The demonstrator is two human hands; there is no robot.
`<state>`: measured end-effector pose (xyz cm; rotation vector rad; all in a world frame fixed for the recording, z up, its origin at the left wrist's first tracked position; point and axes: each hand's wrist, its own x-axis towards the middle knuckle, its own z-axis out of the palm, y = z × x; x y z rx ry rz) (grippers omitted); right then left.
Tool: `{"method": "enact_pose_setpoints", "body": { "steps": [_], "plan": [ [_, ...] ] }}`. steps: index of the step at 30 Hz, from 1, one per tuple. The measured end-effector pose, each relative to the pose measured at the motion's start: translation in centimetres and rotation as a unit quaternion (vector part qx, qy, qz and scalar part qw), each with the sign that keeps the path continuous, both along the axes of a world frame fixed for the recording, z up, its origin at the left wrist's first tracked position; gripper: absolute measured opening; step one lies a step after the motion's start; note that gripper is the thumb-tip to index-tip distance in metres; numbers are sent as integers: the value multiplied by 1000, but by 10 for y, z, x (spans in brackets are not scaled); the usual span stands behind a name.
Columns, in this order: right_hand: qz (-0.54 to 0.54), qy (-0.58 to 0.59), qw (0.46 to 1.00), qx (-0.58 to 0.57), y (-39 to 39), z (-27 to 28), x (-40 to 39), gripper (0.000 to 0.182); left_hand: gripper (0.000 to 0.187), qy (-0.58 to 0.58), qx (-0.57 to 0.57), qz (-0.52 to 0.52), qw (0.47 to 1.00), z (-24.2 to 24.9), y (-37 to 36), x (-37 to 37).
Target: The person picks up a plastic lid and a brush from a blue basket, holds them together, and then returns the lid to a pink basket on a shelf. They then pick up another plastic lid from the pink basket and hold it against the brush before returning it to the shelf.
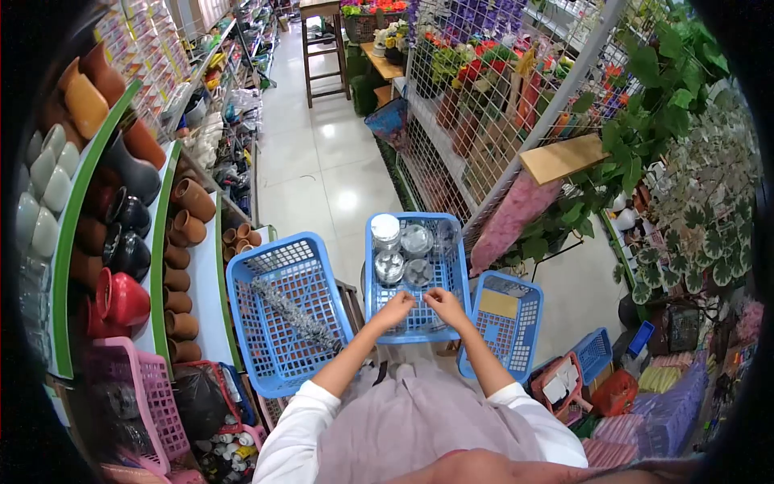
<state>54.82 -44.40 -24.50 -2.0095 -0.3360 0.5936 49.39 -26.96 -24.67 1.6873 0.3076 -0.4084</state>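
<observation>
My left hand (397,308) and my right hand (443,305) are close together over the near half of the middle blue basket (376,323). The fingers of both are drawn together; whatever lies between them is too small to make out. Beyond them, in the far half of this basket, stand several clear round jars, one (385,229) with a whitish top. A silvery tinsel-like strand (294,315) lies across the larger blue basket (242,339) on the left. In the smaller blue basket (530,323) on the right is a flat tan piece (498,304).
Shelves of clay pots (193,200) and vases run along the left. A wire-mesh rack (484,145) with flowers stands at the right, with a wooden board (564,158) jutting out. A tiled aisle (322,169) leads to a wooden stool (309,56). Pink baskets (149,387) sit lower left.
</observation>
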Motion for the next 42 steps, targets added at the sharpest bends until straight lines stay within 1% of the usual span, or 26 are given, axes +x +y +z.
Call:
{"method": "enact_pose_setpoints", "body": {
  "steps": [1, 2, 3, 4, 5, 6, 7, 8, 9, 11, 12, 14, 16, 18, 20, 22, 23, 24, 26, 28, 30, 33, 35, 38, 40, 42],
  "plan": [
    [-30, 14, 999, -7, 0, -31, 17, 27, 30, 148, -133, 33, 980, -24, -5, 19],
    [-60, 29, 998, -15, 1, -66, 33, 34, 33, 234, -269, 84, 931, -58, -8, 38],
    [-60, 32, 998, -13, 4, -108, 50, 34, 33, 254, -260, 158, 918, -75, -15, 50],
    [-115, 72, 990, -28, 7, -152, 67, 42, 33, 273, -249, 230, 900, -91, -23, 60],
    [-170, 110, 978, -43, 10, -175, 80, 51, 33, 273, -247, 230, 901, -146, -24, 57],
    [-170, 111, 978, -43, 15, -174, 84, 51, 36, 215, -159, 271, 925, -189, -36, 73],
    [-235, 123, 962, -59, 21, -169, 86, 54, 40, 155, -70, 308, 936, -229, -40, 91],
    [-299, 133, 942, -75, 24, -167, 90, 58, 40, 156, -70, 307, 936, -229, -45, 94],
    [-306, 143, 939, -68, 25, -200, 99, 66, 43, 119, -65, 337, 932, -219, -48, 93],
    [-287, 133, 948, -41, 29, -177, 93, 63, 48, 68, -64, 381, 920, -208, -56, 93],
    [-266, 120, 956, -14, 29, -176, 93, 61, 48, 69, -64, 381, 920, -207, -59, 94],
    [-227, 115, 967, -15, 26, -173, 94, 57, 51, -26, -91, 360, 928, -203, -65, 92],
    [-246, 115, 961, -49, 23, -183, 91, 51, 45, -10, -107, 359, 927, -178, -65, 85],
    [-271, 81, 959, -30, 20, -189, 83, 44, 45, 105, -192, 353, 910, -171, -58, 83],
    [-317, 62, 946, -41, 13, -170, 69, 35, 45, 90, -185, 377, 903, -153, -62, 74],
    [-311, 66, 948, 6, 6, -158, 62, 29, 42, 66, -174, 378, 907, -134, -58, 66],
    [-299, 118, 945, 61, -1, -144, 55, 28, 39, 76, -151, 343, 924, -118, -52, 58],
    [-284, 169, 937, 116, -6, -125, 48, 28, 39, 73, -150, 349, 922, -101, -46, 45],
    [-243, 165, 939, 180, -13, -88, 31, 27, 39, 36, -172, 271, 946, -66, -28, 20],
    [-210, 174, 942, 195, -11, -31, 11, 29, 44, 49, -180, 272, 944, -19, -12, -9],
    [-125, 197, 948, 216, -2, 8, -8, 31, 51, -14, -197, 256, 946, 3, 6, -43],
    [-41, 204, 955, 210, 28, 51, -38, 29, 38, 3, -305, 230, 924, 47, 41, -89],
    [-3, 213, 951, 223, 57, 58, -55, 25, 34, -22, -379, 247, 891, 53, 65, -119],
    [50, 237, 947, 213, 107, 66, -78, 19, 30, -32, -414, 312, 854, 58, 108, -165],
    [90, 217, 949, 210, 146, 50, -91, 29, 31, -51, -403, 352, 843, 58, 133, -189],
    [176, 36, 981, 66, 178, 23, -106, 40, 31, -83, -402, 410, 815, 51, 163, -213]
  ]
}}
